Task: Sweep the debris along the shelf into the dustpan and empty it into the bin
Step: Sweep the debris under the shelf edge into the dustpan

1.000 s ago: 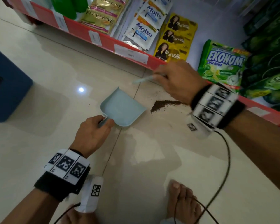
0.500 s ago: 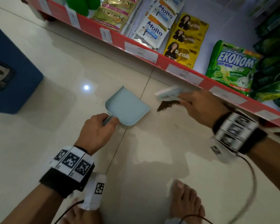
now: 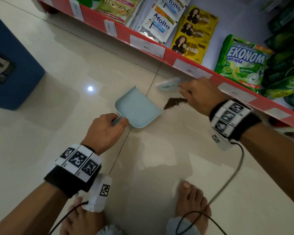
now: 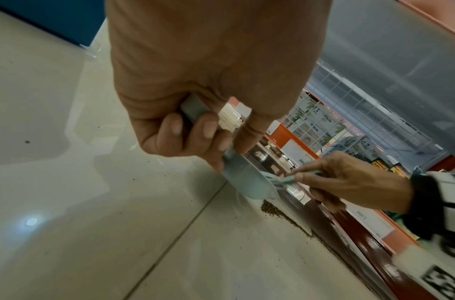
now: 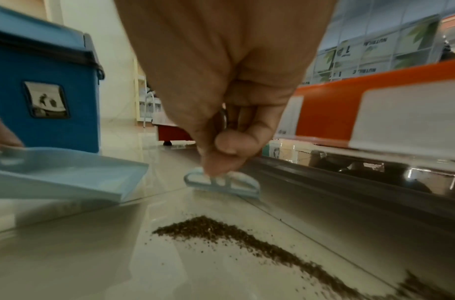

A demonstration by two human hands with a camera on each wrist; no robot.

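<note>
Your right hand [image 3: 199, 95] has carried the brush [image 3: 168, 84] out from over the debris [image 3: 176, 102] toward the shelf [image 3: 161, 53] edge since a moment ago, so the brown pile that was partly under the bristles now lies bare on the floor [image 3: 58, 150]. The stroke that should drive it into the dustpan [image 3: 137, 110] looks to be still ahead, and nothing dark shows in the pan. Your right fingers [image 5: 225, 146] pinch the brush's handle, its head low to the tile in the wrist view. Your left hand [image 3: 103, 131] curls round the dustpan's handle, the pan's lip near the pile but just apart from it. The debris sits between the pan's mouth and your right hand, in front of the shelf base, trailing off along it. The bin [image 3: 10, 65] stands well apart to your left.
</note>
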